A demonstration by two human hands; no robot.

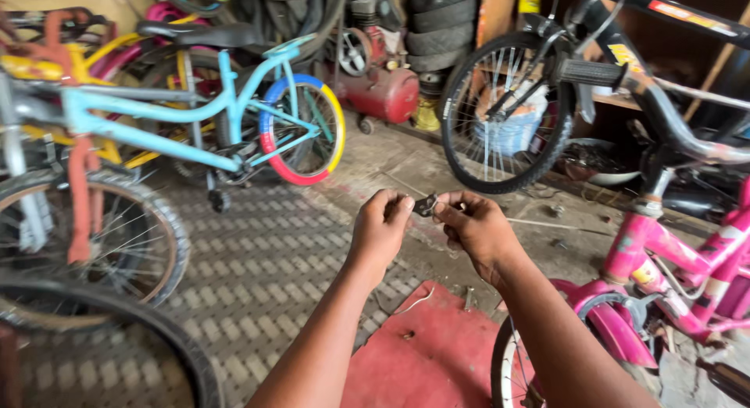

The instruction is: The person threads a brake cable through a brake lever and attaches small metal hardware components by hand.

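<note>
Small part: a dark metal piece (425, 205), flat and angular, held up over the floor between the two hands; its long axis runs roughly left to right, tilted slightly up toward the right hand; too small to name more closely.
Left hand: the left hand (380, 223) is curled, its grip closed with thumb and fingertips pinching the left end of the small part.
Right hand: the right hand (474, 224) has its grip closed on the right end of the small part, fingers folded in, knuckles up.
Pink bicycle: a glossy pink bicycle (678, 271) stands just right of the right hand, with a curved pink mudguard over a spoked wheel and a small yellow sticker on the frame.
Red mat: a flat red mat (437, 353) lies on the floor below the small part, dusty, with a thin pale wire across its upper edge.
Floor: ribbed grey matting (266, 260) left of the mat, bare stained concrete beyond the hands.
Blue bicycle: a light blue child's bicycle (195, 115) far left of the small part, black saddle, rear tyre banded red, blue and yellow.
Black wheel: a spoked black-tyred wheel (506, 111) above the right hand.
Compressor: a red cylindrical tank (383, 94) behind, above the left hand.
</note>
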